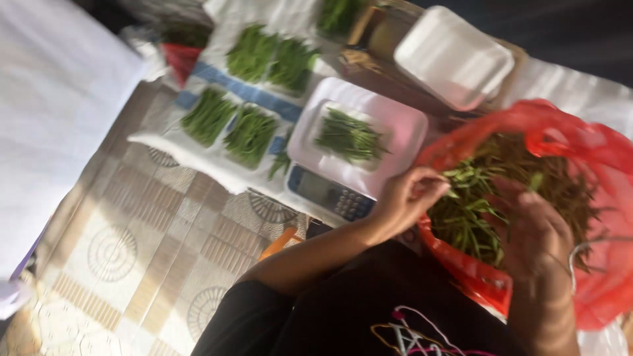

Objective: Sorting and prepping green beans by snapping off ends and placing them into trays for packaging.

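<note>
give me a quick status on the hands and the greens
Left hand pinching green stalks at the red bag rim. Right hand inside the bag, grip unclear. Small bunch on the scale tray. Nothing in the way.

Both hands, left (403,198) and right (537,237), reach into a red bag (593,158) of green beans (471,204) beside a scale (359,142).

My right grip (537,231) rests inside a red plastic bag (593,158), its mouth open and crumpled around it, and my left grip (405,198) is at the bag's near rim. Just beyond my left grip sits the scale's grey screen (315,189), a small rectangle in a blue panel. Farther off lies a closed white foam box (453,56), square with rounded corners.
</note>
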